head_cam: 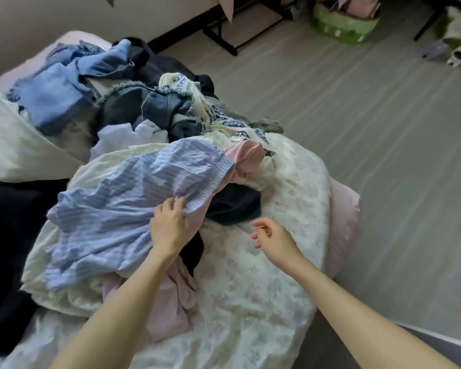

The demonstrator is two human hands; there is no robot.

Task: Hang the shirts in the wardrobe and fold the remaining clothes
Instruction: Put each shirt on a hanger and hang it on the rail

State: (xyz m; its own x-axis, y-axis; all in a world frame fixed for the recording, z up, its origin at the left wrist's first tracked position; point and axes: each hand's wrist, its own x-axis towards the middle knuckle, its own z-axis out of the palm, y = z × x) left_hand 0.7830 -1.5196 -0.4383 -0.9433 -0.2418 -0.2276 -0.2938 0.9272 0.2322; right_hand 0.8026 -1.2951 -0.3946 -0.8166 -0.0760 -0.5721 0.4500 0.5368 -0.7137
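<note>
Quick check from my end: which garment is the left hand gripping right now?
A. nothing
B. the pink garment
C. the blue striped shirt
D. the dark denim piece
C: the left hand has its fingers curled into the blue striped shirt near its ribbed hem.

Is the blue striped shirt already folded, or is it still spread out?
Spread out, not folded. The striped shirt lies crumpled and loose across the pile; the left hand grips its edge.

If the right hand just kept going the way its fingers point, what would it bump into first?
Probably the dark garment. The right hand hovers open above the floral bedcover, fingers aimed up-left toward that dark cloth beside the striped shirt the left hand grips. Depth is unclear, so it might brush the bedcover first.
</note>
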